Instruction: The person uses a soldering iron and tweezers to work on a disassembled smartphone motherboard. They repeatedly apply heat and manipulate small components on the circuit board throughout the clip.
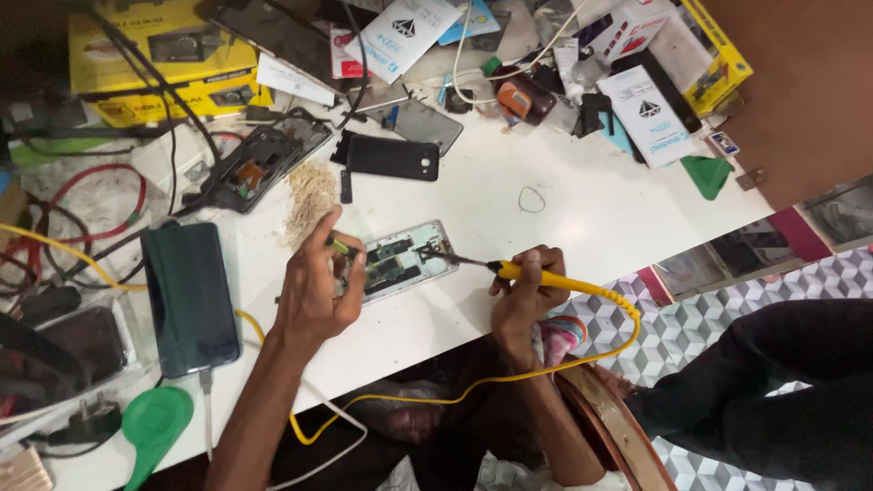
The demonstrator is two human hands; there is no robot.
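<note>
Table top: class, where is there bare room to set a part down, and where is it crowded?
Free: the white patch between the black phone cover, the green wedge and the right hand; also the near edge below the opened phone. Crowded: the far edge, with boxes, and the left side.

Two bare forearms, no sleeves in view. Left hand (314,291) and right hand (526,293) ungloved; no rings, watch or bracelet visible. Dark garment at lap.
</note>
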